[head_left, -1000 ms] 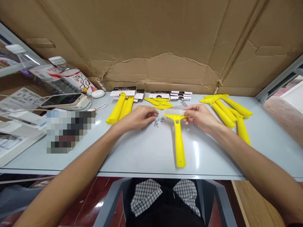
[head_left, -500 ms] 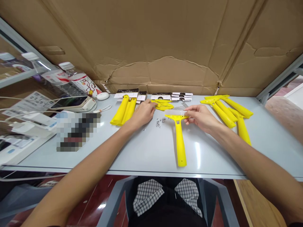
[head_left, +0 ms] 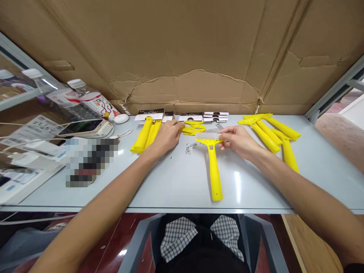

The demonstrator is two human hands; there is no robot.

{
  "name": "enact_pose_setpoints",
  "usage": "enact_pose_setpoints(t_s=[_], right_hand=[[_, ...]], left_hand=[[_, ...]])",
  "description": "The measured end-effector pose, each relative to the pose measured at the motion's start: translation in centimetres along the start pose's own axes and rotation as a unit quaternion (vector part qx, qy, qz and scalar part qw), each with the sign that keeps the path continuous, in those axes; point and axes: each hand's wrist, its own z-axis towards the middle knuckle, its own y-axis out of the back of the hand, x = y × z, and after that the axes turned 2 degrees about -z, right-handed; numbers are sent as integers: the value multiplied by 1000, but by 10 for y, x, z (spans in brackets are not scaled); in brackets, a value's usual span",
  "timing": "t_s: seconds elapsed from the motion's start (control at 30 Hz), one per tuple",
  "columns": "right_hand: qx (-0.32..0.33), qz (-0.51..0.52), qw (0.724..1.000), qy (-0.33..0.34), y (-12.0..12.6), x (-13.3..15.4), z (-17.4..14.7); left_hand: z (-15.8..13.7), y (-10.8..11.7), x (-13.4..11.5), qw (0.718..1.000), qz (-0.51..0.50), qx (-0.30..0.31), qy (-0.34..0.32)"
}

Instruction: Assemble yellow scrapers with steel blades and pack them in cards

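My right hand [head_left: 234, 140] pinches the right end of a clear strip [head_left: 206, 135], which lies along the head of a yellow scraper handle [head_left: 215, 174]. The handle points toward the table's front edge. My left hand [head_left: 167, 135] reaches to the small pile of flat yellow plastic pieces [head_left: 195, 130], its fingers closed on the left end of one; its fingertips are partly hidden. Several small metal screws [head_left: 188, 148] lie scattered between my hands. A further clear strip [head_left: 218, 126] rests just behind my right fingertips.
Yellow handles [head_left: 142, 138] with cards [head_left: 149, 114] lie at left; more yellow scraper handles [head_left: 267, 134] are piled at right. Folded cards [head_left: 216, 115] stand along the cardboard wall [head_left: 182, 49]. Bottles [head_left: 96, 102], a phone [head_left: 81, 128] and cables occupy the left side.
My left fingers have closed on a flat yellow piece, and the pieces in that pile have shifted slightly. My right hand stays at the strip and scraper handle. The whole view has shifted a little.
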Motion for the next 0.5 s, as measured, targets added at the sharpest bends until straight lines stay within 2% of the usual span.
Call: enact_pose_setpoints(t_s=[0.13, 0.5], right_hand=[[-2, 0, 1000, -3, 0, 0, 0], [2, -2, 1000, -6, 0, -3, 3]], left_hand=[[-1, 2, -2, 998, 58, -13, -18], [0, 5, 0, 997, 12, 12, -70]])
